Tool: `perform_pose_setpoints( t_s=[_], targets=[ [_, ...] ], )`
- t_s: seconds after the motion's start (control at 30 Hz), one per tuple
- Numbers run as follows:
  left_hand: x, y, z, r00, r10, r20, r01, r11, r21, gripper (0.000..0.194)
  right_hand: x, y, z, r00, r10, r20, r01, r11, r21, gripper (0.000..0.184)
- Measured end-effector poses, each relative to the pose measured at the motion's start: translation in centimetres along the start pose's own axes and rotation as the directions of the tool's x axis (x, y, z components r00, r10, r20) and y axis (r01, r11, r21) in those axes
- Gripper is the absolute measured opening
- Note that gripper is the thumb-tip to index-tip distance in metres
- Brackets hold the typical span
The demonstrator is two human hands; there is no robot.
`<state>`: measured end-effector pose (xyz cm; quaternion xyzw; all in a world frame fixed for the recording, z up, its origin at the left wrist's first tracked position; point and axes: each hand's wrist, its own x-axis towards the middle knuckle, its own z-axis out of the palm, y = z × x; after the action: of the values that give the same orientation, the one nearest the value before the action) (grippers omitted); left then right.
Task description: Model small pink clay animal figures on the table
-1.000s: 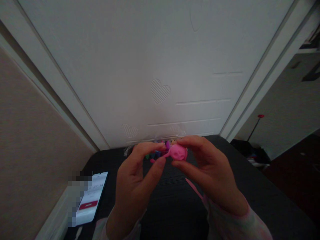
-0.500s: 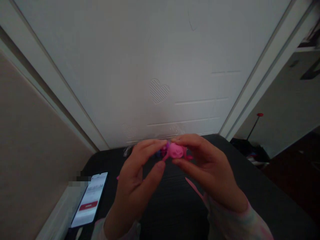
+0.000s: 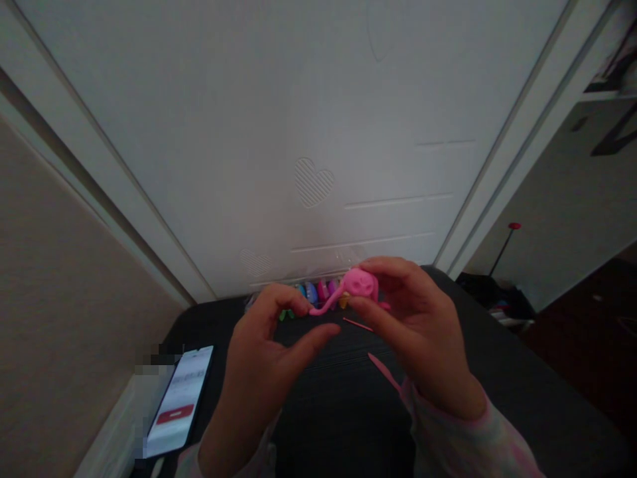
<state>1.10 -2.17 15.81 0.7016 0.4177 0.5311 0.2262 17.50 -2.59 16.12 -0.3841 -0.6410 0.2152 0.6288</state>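
A small pink clay figure (image 3: 359,283) with a rounded body and a long thin limb is held up above the dark table (image 3: 338,411). My right hand (image 3: 418,325) pinches its body between thumb and fingers. On the other side, my left hand (image 3: 271,352) has its thumb spread away from its fingers. Its index fingertip touches, or lies right beside, the limb's free end. Below the right hand lies a flat pink tool with a pointed tip (image 3: 384,372), partly covered by the sleeve. A thin pinkish stick (image 3: 357,324) rests farther back.
Several colourful pieces (image 3: 323,291) stand in a row at the table's back edge, partly behind my hands. A lit phone (image 3: 179,401) lies at the left. Behind the table rises a white panel (image 3: 318,133) with heart patterns. Dark items sit on the floor at the right.
My left thumb and fingers have moved off the figure's body and spread apart. The limb now stretches out leftward, and the figure sits slightly higher. More of the colourful row shows.
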Motion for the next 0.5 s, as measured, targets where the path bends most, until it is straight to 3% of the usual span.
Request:
perform_pose_setpoints(
  t_s=[0.3,0.5],
  targets=[
    [-0.1,0.0,1.3,0.979,-0.054,-0.194,0.045,0.998,-0.053,0.019,-0.1,0.0,0.1,0.999,0.012,-0.044,-0.009,0.998,0.061,0.029],
    [0.0,0.7,1.8,0.964,-0.08,-0.253,0.073,0.997,-0.035,0.012,-0.1,0.0,0.1,0.998,0.002,-0.059,0.001,0.999,0.042,0.028]
  ],
)
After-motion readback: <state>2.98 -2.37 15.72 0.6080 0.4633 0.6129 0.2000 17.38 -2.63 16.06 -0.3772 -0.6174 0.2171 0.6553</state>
